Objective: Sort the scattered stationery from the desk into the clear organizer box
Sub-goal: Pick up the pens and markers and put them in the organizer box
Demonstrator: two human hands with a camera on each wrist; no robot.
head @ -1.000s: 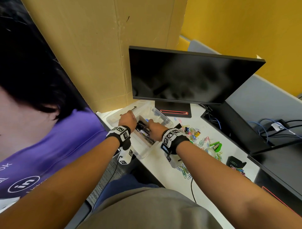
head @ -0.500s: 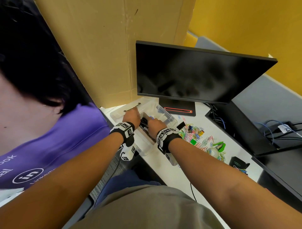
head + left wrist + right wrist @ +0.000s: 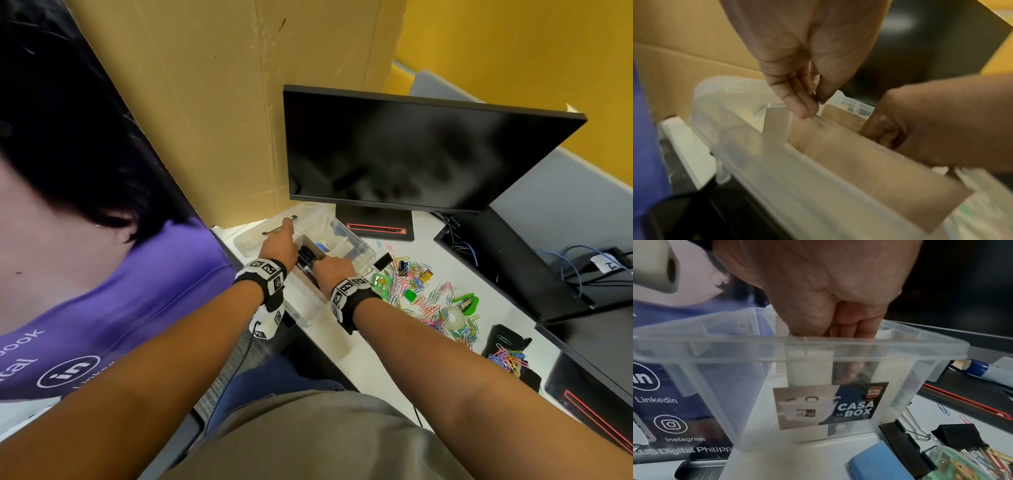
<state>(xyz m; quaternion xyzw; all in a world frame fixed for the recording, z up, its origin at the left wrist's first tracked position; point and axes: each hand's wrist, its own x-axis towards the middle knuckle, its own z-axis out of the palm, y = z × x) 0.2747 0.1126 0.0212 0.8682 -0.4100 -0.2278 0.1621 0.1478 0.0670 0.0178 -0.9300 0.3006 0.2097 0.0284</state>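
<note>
The clear organizer box point(image 3: 358, 249) stands at the desk's left corner, with brown cardboard dividers point(image 3: 859, 162) inside. Both hands reach into it. My left hand point(image 3: 279, 245) has fairly straight fingers point(image 3: 797, 100) whose tips touch a divider's top edge. My right hand point(image 3: 332, 269) dips into a middle compartment with fingers curled, gripping black pens point(image 3: 306, 260) that lie between the two hands. In the right wrist view the right hand point(image 3: 849, 327) passes over the box rim point(image 3: 715, 352) and its fingertips are hidden behind the wall.
Coloured paper clips point(image 3: 423, 289) are strewn to the right of the box, with black binder clips point(image 3: 906, 446), a blue eraser point(image 3: 879, 464), a green stapler point(image 3: 466, 303) and a tape roll point(image 3: 452, 317). A monitor point(image 3: 411, 154) stands behind. The box lid point(image 3: 279, 226) lies behind the box, against the cardboard.
Both hands stay inside the box. The right hand has sunk a little deeper over the black pens, and the left hand has edged toward the box's far side.
</note>
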